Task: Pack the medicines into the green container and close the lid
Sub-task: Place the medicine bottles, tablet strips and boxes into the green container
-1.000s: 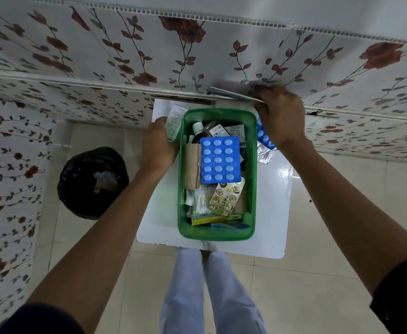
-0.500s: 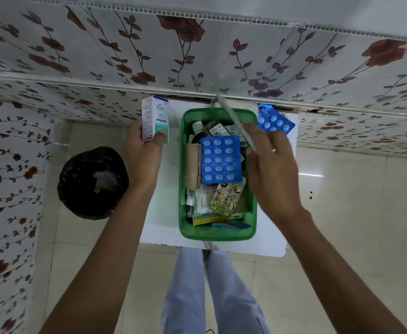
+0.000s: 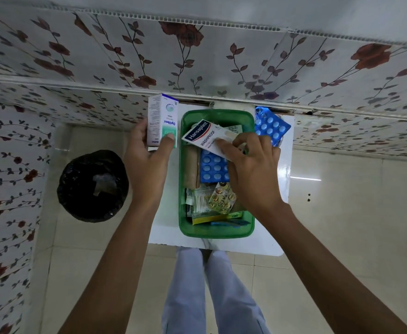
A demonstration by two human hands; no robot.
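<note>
The green container (image 3: 182, 213) sits open on a small white table (image 3: 270, 242), filled with a blue blister pack (image 3: 211, 167), a gold blister strip (image 3: 221, 197), a tan bandage roll (image 3: 190, 165) and other packets. My right hand (image 3: 253, 174) holds a flat white Hansaplast plaster pack (image 3: 204, 136) over the container's far end. My left hand (image 3: 147, 160) grips an upright white Optibex box (image 3: 162, 120) just left of the container. Another blue blister pack (image 3: 271, 126) lies on the table to the container's right.
A black bin with a dark liner (image 3: 92, 185) stands on the tiled floor to the left of the table. A floral-papered wall (image 3: 197, 56) runs right behind the table. My legs (image 3: 212, 292) are below the table's near edge.
My right hand came from the wall edge with the flat plaster pack and brought it down over the container. My left hand lifted the Optibex box off the table.
</note>
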